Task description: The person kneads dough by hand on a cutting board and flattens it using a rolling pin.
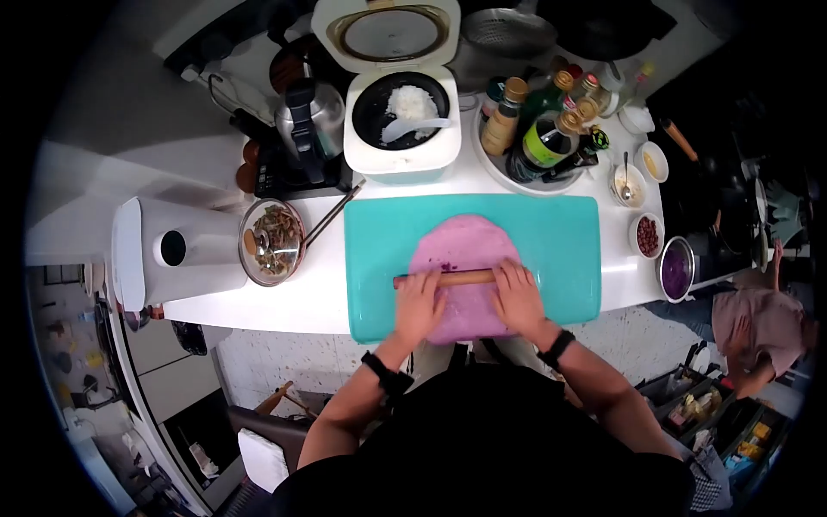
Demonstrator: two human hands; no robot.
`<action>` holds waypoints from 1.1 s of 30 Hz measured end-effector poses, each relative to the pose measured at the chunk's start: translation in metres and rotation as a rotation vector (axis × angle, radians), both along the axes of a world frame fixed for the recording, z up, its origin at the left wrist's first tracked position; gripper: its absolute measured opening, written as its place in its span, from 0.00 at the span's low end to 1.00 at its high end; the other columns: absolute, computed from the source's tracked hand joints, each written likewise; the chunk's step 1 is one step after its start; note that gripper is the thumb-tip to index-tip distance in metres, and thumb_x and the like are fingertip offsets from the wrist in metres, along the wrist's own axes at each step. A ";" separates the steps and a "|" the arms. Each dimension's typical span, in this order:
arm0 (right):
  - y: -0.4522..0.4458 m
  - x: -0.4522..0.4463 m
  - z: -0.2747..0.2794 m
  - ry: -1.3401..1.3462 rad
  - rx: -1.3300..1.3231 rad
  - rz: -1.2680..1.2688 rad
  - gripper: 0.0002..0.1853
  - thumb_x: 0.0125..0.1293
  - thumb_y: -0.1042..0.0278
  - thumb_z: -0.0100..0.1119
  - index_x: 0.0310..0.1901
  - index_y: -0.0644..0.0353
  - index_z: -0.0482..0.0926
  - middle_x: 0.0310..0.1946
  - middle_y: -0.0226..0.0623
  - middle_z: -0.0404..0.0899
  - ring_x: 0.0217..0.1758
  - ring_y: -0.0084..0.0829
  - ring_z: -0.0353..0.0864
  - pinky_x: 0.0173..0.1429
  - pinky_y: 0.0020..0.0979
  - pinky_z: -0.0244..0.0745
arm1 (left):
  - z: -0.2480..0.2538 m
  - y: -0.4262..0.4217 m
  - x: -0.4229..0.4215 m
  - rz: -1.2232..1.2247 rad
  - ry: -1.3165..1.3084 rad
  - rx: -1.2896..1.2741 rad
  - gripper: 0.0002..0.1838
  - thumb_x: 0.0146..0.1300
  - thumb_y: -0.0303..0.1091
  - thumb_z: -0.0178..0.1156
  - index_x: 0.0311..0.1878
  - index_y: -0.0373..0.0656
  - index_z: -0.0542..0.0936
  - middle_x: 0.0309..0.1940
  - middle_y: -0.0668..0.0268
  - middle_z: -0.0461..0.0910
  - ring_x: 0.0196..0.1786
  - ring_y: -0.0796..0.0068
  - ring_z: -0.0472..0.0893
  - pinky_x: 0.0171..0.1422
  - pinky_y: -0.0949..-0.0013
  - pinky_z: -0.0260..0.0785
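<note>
A flat round of pink-purple dough (465,241) lies on the teal mat (560,250), its near edge at the mat's front edge. Across its middle rests a wooden rolling pin (465,277). My left hand (419,306) lies over the pin's left part, and my right hand (519,297) over its right end, palms down with fingers apart on the pin. A few dark purple bits (444,265) show on the dough just beyond the pin.
Left of the mat are a lidded glass bowl (274,241) and chopsticks (334,214). Behind stand an open rice cooker (401,159) and a tray of bottles (543,185). Small bowls (646,235) line the right. Another person (758,323) is at far right.
</note>
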State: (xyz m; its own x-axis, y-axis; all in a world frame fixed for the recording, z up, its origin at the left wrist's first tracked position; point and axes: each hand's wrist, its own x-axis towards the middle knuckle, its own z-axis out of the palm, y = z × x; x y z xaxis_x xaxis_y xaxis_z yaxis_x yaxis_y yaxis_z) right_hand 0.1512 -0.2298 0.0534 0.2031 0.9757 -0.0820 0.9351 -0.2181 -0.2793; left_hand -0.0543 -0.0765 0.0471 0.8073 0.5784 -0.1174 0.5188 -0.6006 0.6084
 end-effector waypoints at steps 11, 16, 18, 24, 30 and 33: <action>-0.033 0.000 -0.016 0.016 -0.076 0.067 0.29 0.70 0.56 0.59 0.68 0.65 0.72 0.72 0.47 0.67 0.80 0.45 0.60 0.83 0.50 0.50 | -0.018 -0.038 0.023 -0.151 -0.048 0.284 0.30 0.69 0.44 0.63 0.72 0.46 0.74 0.75 0.47 0.64 0.79 0.47 0.62 0.82 0.37 0.48; -0.041 0.006 -0.040 -0.040 0.067 -0.187 0.36 0.75 0.50 0.55 0.76 0.65 0.63 0.79 0.47 0.60 0.85 0.44 0.53 0.86 0.53 0.43 | -0.043 -0.039 0.055 -0.145 -0.022 0.346 0.32 0.71 0.43 0.60 0.75 0.43 0.70 0.79 0.51 0.60 0.81 0.48 0.59 0.83 0.38 0.47; -0.011 0.026 -0.048 -0.068 0.058 -0.210 0.37 0.75 0.48 0.53 0.77 0.65 0.62 0.80 0.47 0.58 0.85 0.44 0.51 0.86 0.52 0.42 | -0.043 -0.014 0.080 -0.120 -0.004 0.372 0.32 0.71 0.42 0.59 0.76 0.42 0.69 0.79 0.52 0.61 0.81 0.49 0.59 0.83 0.39 0.47; 0.084 0.096 -0.037 -0.179 0.121 -0.188 0.38 0.77 0.43 0.47 0.78 0.65 0.61 0.82 0.48 0.55 0.87 0.42 0.44 0.87 0.47 0.38 | -0.039 0.067 0.142 -0.072 0.036 0.342 0.35 0.74 0.46 0.54 0.78 0.38 0.64 0.79 0.52 0.63 0.82 0.53 0.60 0.84 0.44 0.47; 0.041 0.075 -0.042 -0.075 0.080 -0.130 0.36 0.77 0.47 0.49 0.77 0.63 0.63 0.83 0.45 0.53 0.87 0.41 0.48 0.86 0.50 0.42 | -0.037 0.022 0.118 -0.022 -0.040 0.318 0.35 0.75 0.44 0.53 0.79 0.36 0.62 0.79 0.53 0.63 0.82 0.54 0.60 0.85 0.45 0.46; 0.065 0.092 -0.048 -0.103 0.073 -0.116 0.35 0.76 0.51 0.51 0.78 0.61 0.63 0.83 0.45 0.53 0.87 0.40 0.48 0.86 0.53 0.42 | -0.045 0.041 0.139 -0.069 0.077 0.352 0.35 0.75 0.45 0.52 0.79 0.37 0.62 0.79 0.55 0.63 0.83 0.57 0.58 0.85 0.46 0.45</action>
State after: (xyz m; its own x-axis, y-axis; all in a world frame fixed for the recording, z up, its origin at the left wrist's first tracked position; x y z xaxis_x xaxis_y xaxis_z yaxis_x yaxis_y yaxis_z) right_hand 0.2435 -0.1645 0.0053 0.3185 0.9478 0.0150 0.9292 -0.3091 -0.2025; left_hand 0.0847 -0.0353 0.0021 0.8424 0.5386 0.0172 0.5059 -0.8015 0.3190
